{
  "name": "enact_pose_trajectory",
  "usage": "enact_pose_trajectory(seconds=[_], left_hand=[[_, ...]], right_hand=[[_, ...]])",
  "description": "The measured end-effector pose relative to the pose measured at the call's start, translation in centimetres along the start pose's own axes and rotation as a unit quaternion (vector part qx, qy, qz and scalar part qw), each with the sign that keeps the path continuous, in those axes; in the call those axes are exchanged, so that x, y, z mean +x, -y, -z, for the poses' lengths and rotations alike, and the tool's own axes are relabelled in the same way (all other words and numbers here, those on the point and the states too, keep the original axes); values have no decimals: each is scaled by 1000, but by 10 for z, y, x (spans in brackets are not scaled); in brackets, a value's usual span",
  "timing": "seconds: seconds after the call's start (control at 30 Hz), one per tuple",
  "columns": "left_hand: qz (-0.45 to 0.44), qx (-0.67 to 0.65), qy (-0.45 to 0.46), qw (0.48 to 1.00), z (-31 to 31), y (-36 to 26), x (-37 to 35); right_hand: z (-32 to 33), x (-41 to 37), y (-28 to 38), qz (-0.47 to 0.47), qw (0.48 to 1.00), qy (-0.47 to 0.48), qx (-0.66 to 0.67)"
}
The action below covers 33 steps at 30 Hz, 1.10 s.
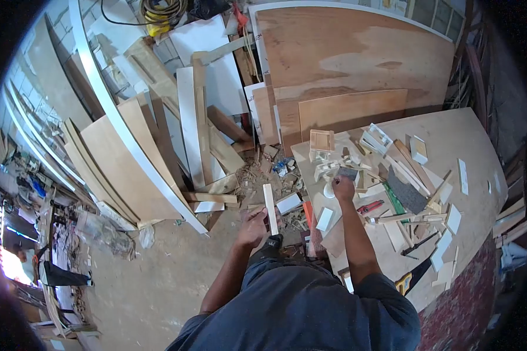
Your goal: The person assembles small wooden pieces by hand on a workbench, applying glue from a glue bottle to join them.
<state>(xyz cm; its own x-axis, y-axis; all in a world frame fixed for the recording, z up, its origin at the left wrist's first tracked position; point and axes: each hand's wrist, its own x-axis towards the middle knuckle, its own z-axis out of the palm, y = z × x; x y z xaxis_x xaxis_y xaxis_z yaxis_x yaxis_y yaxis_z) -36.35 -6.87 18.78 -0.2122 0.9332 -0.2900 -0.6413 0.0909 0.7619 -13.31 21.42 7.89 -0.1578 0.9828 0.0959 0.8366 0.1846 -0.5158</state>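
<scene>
My left hand (253,229) is closed around a pale wooden strip (269,202), which stands nearly upright in front of my body, off the left edge of the workbench. Over the bench, my right hand (344,188) is closed with its knuckles up; what its fingers hold, if anything, is hidden. Right beside it are a white round object (329,190), only partly showing, and a small dark grey piece (349,173). Small wooden pieces (327,169) cluster just beyond that hand, with a little wooden box (322,140) behind them.
The workbench (477,137) carries a grey abrasive-looking sheet (410,196), a red-and-black tool (370,207), a hammer (420,244), a handsaw (413,278) and wood offcuts. Plywood panels (357,52) and boards (190,123) lean at the back. Another person (58,275) is far left.
</scene>
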Motion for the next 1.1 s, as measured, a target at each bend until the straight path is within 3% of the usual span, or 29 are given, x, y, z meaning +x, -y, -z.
enact_pose_trajectory(seconds=[0.17,0.27,0.33,0.43,0.57,0.67,0.73,0.87,0.93,0.97,1.0,1.07,1.1], left_hand=[[14,-24,56,998,-6,-10,-1],[13,-40,66,997,-6,-9,3],[17,-47,70,996,-11,-10,2],[12,-54,80,995,-16,-15,7],[25,-65,70,995,-15,-7,10],[10,-54,56,997,-24,-9,9],[13,-70,45,996,-23,-3,11],[39,-63,61,995,-22,0,17],[35,-71,75,994,-28,3,19],[30,-81,83,993,-31,4,20],[34,-77,91,992,-31,8,23],[52,-69,99,991,-29,18,31],[59,-64,107,990,-32,21,32]], right_hand=[[11,-1,9,34,998,9,-60],[9,0,5,6,999,16,-38],[-1,3,-5,65,992,14,-104],[1,7,-10,33,998,-9,-44],[0,-3,-18,37,996,-1,-81],[27,-8,-3,26,999,-14,-24],[36,-13,0,82,986,-142,35],[57,-21,-5,44,969,-169,173],[66,-23,-9,-74,910,-155,376],[70,-29,-12,-102,857,-134,487],[82,-38,-8,-105,855,-143,487],[103,-62,-4,-164,707,-97,681],[121,-78,8,-170,682,-90,706]])
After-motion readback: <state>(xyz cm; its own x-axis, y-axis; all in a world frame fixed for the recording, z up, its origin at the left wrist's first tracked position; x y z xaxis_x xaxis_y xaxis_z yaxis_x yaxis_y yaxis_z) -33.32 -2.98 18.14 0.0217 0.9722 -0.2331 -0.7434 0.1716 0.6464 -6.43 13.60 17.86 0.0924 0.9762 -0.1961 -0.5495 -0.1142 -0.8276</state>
